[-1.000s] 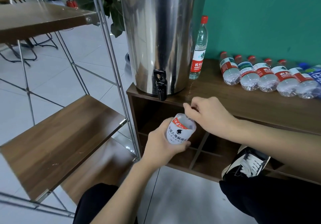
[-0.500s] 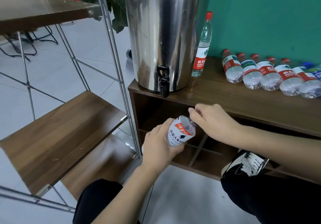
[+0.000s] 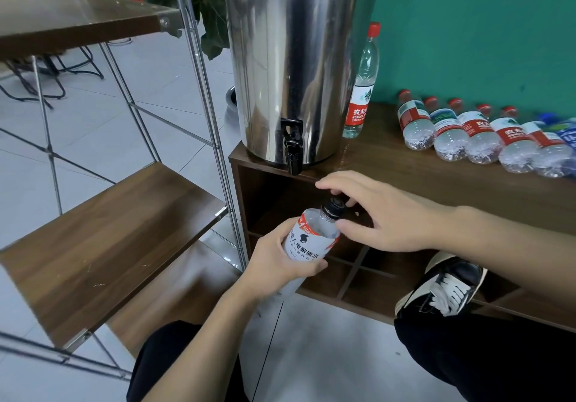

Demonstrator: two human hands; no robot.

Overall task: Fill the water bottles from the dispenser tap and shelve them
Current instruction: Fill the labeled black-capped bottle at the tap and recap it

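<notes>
Knees: 2 dark trouser legs at the bottom edge; a black-and-white sneaker rests against the cabinet's lower compartments.
Left hand: the left hand is wrapped round the body of the white-labelled bottle, held tilted with its neck pointing up and right.
Right hand: the right hand has its fingers spread loosely over the black cap, fingertips at it; whether they pinch it I cannot tell.
Bottle position: in the air in front of the cabinet, below and just right of the tap.
Rack: wooden shelves on a metal-frame rack stand to the left.
Dispenser: a steel dispenser sits on the cabinet's left corner.
Behind: 1 upright red-capped bottle stands just beside the dispenser.
Far right: a row of bottles lying down along the green wall; 5 red caps are visible.
</notes>
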